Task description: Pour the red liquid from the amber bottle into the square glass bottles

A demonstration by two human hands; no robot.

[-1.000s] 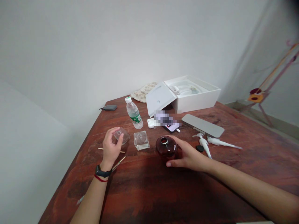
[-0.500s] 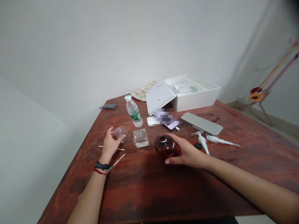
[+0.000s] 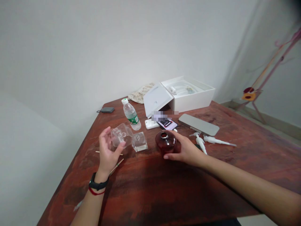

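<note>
My left hand (image 3: pixel 108 152) grips a clear square glass bottle (image 3: pixel 122 133), tilted with its neck toward me and raised off the table. Just right of it, a second clear square bottle (image 3: pixel 139 142) stands on the table. My right hand (image 3: pixel 187 148) is wrapped around the right side of a round dark-brown glass bottle (image 3: pixel 166 142), whose open mouth faces up. Two thin sticks (image 3: pixel 117 166) lie below my left hand, one partly hidden by it. White pump heads (image 3: pixel 200 143) rest beyond my right wrist.
A water bottle (image 3: pixel 131 116) with a green label stands behind the glass bottles. Farther back are an open white box (image 3: pixel 194 102), a phone (image 3: pixel 169 124) and a long grey case (image 3: pixel 199 124). A small grey device (image 3: pixel 108 110) lies near the far left edge. The wall borders the table.
My left hand has lifted the clear square bottle off the table and tipped it. My right hand still holds the brown bottle. The view has shifted slightly.
</note>
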